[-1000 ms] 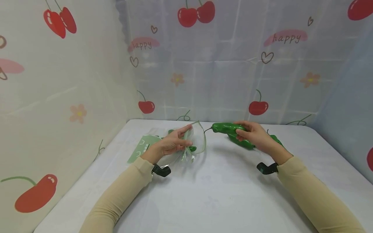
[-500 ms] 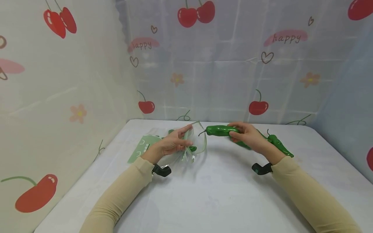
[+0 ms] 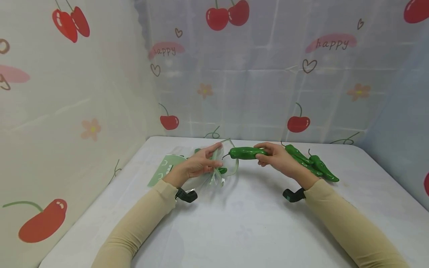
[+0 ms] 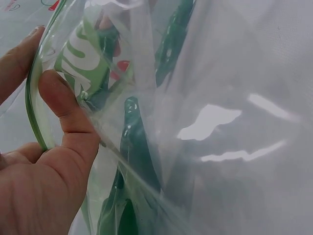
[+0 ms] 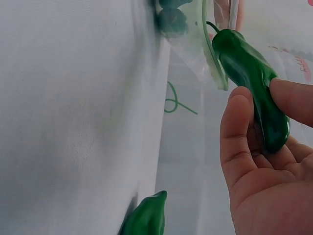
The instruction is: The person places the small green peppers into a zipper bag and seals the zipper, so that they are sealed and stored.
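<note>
My left hand (image 3: 197,163) holds a clear zip bag (image 4: 234,166) by its green-edged mouth, thumb and fingers spreading the rim apart. Green peppers (image 4: 139,147) show through the plastic. My right hand (image 3: 280,160) pinches a long, glossy green pepper (image 3: 244,153) near its tip end, between thumb and fingers. Held level above the table, it points its stem left at the bag's mouth, overlapping the rim in the head view. From the right wrist, the pepper (image 5: 244,63) appears close beside the bag's edge (image 5: 215,58).
Several more green peppers (image 3: 323,169) lie together on the white table (image 3: 234,223), right of my right hand. The bag's green printed part (image 3: 169,165) rests on the table at the left. A cherry-patterned curtain (image 3: 254,93) stands behind the table's back edge.
My right hand has carried the pepper leftward from the loose peppers to the bag's mouth, uncovering those peppers on the table. My left hand has stayed in place on the bag.
</note>
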A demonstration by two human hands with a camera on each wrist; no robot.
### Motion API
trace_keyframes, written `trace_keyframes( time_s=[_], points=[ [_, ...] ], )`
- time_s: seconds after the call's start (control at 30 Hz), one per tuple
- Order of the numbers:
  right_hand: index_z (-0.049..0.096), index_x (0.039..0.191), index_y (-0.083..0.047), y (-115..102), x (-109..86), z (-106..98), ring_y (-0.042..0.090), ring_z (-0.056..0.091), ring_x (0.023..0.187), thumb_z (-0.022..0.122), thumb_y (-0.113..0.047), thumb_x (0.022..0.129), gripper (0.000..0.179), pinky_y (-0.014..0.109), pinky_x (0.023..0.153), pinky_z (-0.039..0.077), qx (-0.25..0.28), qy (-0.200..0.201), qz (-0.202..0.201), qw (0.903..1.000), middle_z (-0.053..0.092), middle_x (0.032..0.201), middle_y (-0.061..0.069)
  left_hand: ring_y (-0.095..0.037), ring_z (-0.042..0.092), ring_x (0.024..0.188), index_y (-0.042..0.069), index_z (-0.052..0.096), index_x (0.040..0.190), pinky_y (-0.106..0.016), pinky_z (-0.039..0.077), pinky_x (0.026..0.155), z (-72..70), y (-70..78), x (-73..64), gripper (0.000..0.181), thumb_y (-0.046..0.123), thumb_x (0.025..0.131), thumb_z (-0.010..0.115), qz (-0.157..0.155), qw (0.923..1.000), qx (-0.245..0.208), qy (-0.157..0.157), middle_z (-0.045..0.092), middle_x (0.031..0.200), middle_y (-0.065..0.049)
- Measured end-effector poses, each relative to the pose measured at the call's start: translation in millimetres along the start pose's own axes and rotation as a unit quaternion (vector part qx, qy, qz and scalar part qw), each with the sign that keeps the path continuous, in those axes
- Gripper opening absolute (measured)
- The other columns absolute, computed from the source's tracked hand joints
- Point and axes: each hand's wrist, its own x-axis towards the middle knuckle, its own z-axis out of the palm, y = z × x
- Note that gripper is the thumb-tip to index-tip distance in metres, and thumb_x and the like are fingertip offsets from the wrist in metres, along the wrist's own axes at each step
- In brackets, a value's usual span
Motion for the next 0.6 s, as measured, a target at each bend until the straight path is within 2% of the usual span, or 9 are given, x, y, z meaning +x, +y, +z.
trace_keyframes(
  time_s=[0.2,0.27,0.4,0.6],
  points=[
    [0.052,0.145,-0.006,-3.8,-0.4,4.2,0.038,0.068,0.097,0.066,-0.022,0.102,0.048,0.046,0.092,0.058,-0.011,-0.006,0.016,0.9998,0.074,0.109,0.018,-0.027,0.039,0.137,0.024,0.017,0.167,-0.023,0.053,0.072,-1.6,-1.8,1.6,0.095,-0.01,0.093,0.066,0.0,1.0,0.001,-0.005,0.01,0.174,0.01],
    [0.051,0.146,-0.007,-4.1,-0.8,5.4,0.038,0.068,0.097,0.067,-0.023,0.102,0.05,0.044,0.091,0.058,-0.016,-0.01,0.019,0.9996,0.073,0.112,0.021,-0.023,0.046,0.126,0.024,0.019,0.167,-0.024,0.053,0.071,-1.8,-2.2,1.7,0.095,-0.01,0.092,0.067,0.002,1.0,0.001,-0.002,0.011,0.174,0.009],
    [0.052,0.146,-0.007,-3.2,-1.0,7.4,0.039,0.069,0.098,0.067,-0.025,0.101,0.05,0.041,0.09,0.058,-0.019,-0.013,0.017,0.9996,0.074,0.112,0.023,-0.017,0.052,0.116,0.025,0.021,0.166,-0.024,0.054,0.073,-2.2,-2.9,1.6,0.093,-0.01,0.093,0.066,0.004,1.0,0.001,-0.001,0.011,0.174,0.008],
    [0.055,0.14,-0.008,-0.2,0.5,9.9,0.043,0.069,0.1,0.069,-0.029,0.1,0.048,0.043,0.09,0.058,-0.018,-0.012,0.015,0.9997,0.074,0.114,0.025,-0.017,0.053,0.112,0.024,0.018,0.167,-0.024,0.055,0.076,-1.7,-1.1,0.5,0.094,-0.011,0.093,0.065,0.006,1.0,0.002,-0.006,0.01,0.174,0.009]
  ],
)
